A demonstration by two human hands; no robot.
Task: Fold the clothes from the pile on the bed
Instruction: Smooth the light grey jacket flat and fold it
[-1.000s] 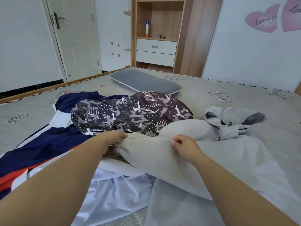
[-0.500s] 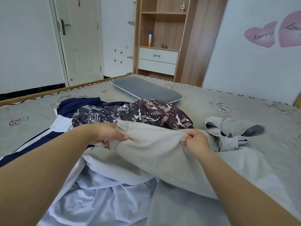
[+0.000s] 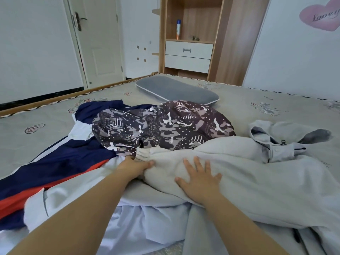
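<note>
Left hand [image 3: 134,167] grips, right hand [image 3: 199,178] presses flat on the rumpled pale-grey hoodie [image 3: 257,173].

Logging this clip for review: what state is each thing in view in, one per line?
Left hand: grip curled on the sleeve cuff of the grey jacket.
Right hand: fingers spread, pressing flat on the grey jacket.
Grey jacket: unfolded, sleeve laid across.
Camouflage garment: crumpled, unfolded.
Navy jacket: spread out, unfolded.
Door: closed.
Drawers: closed.
</note>
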